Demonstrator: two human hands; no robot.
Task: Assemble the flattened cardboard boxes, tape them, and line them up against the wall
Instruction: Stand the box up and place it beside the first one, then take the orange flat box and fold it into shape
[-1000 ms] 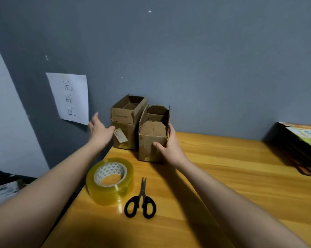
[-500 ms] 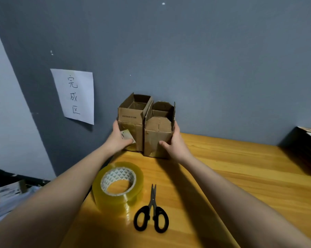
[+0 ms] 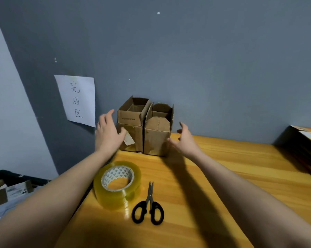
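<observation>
Past the scissors (image 3: pixel 148 206) and tape roll (image 3: pixel 117 184) low on the desk (image 3: pixel 222 176), both hands, left (image 3: pixel 109 133) and right (image 3: pixel 184 138), have let go and spread open beside the two boxes (image 3: pixel 145 126) at mid-frame against the wall (image 3: pixel 204 68).

Leaving wide bare table (image 3: pixel 231 176) to right of right box (image 3: pixel 157 138), up to stacked items (image 3: pixel 306 145) at far edge. Blocking near approach: tape roll (image 3: pixel 117 184) w/ scissors (image 3: pixel 148 207) just beside. Closing rear: wall (image 3: pixel 204 68) behind boxes.
</observation>
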